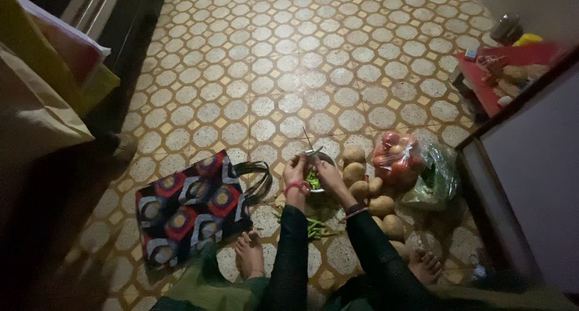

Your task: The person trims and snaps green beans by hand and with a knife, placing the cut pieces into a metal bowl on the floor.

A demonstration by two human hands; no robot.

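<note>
Steel bowl rim between both hands, potatoes alongside.

A home, by every sign: patterned tiled floor of pale octagons and yellow squares, used as the place to sit and prepare food. Potatoes lying loose at centre right, beside a clear bag of tomatoes and a bag of greens. Patterned cloth bag at lower left. Dim indoor light.
</note>
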